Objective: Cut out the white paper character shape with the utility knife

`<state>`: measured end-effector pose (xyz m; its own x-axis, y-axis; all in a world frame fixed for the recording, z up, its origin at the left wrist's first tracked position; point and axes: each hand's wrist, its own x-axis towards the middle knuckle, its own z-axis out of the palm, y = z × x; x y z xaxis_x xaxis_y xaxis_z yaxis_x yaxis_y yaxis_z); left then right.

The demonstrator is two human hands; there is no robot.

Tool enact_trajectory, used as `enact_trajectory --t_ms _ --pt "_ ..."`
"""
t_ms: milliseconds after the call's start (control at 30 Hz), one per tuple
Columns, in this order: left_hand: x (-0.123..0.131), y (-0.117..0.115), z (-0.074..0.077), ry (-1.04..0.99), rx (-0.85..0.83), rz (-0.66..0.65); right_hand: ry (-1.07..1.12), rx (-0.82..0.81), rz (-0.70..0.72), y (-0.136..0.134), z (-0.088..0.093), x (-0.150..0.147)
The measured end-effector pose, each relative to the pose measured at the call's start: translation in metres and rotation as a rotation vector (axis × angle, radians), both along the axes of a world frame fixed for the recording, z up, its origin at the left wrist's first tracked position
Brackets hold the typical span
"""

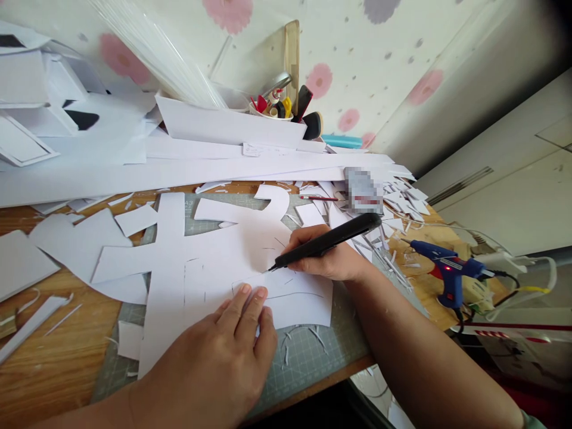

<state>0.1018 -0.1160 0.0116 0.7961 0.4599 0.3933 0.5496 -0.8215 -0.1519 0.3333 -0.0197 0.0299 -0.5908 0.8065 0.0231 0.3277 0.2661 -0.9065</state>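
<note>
My right hand [319,253] grips a black utility knife [333,239], its thin blade tip touching a white foam board sheet [223,250]. Pencil lines and short cut marks run over this sheet. Just below the blade, my left hand [227,351] lies on the board with its fingers stretched out, pressing on it and holding nothing. Under the sheet is a grey-green cutting mat [308,357] with grid lines. A curved strip of white board [274,199] lies at the sheet's far edge.
A blue glue gun [451,268] with a glowing red light and cables lies at the right. White scraps [406,199] litter the wooden table [67,369]. Long white strips [201,170] and a cup of tools [274,110] stand along the wall.
</note>
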Motion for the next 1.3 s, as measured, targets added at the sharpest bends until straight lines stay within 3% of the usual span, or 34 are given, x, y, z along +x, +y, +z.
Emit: enact_trajectory --t_ms 133,333,467,600,667,867,1000,1300 --pt "0.0 0.001 0.005 0.052 0.018 -0.024 0.019 -0.018 0.007 0.002 -0.001 0.004" --pt "-0.001 0.001 -0.004 0.034 0.011 -0.004 0.03 0.02 -0.006 0.001 -0.004 0.002" --pt "0.001 0.001 -0.001 0.028 0.035 -0.012 0.2 0.013 -0.014 -0.003 -0.005 -0.002" --pt "0.003 0.003 0.002 0.027 0.067 -0.016 0.53 -0.012 -0.2 -0.019 0.002 -0.007" --pt "0.004 0.003 0.001 0.032 0.081 -0.025 0.571 0.0 -0.338 -0.033 0.004 -0.012" --pt "0.004 0.003 -0.006 -0.011 0.116 -0.01 0.251 0.187 -0.653 -0.079 -0.014 -0.031" --pt "0.003 0.002 -0.006 -0.01 0.109 -0.02 0.139 0.24 -0.677 -0.088 -0.028 -0.034" --pt "0.005 0.002 -0.009 -0.046 0.067 0.001 0.072 0.302 -0.664 -0.085 -0.031 -0.033"
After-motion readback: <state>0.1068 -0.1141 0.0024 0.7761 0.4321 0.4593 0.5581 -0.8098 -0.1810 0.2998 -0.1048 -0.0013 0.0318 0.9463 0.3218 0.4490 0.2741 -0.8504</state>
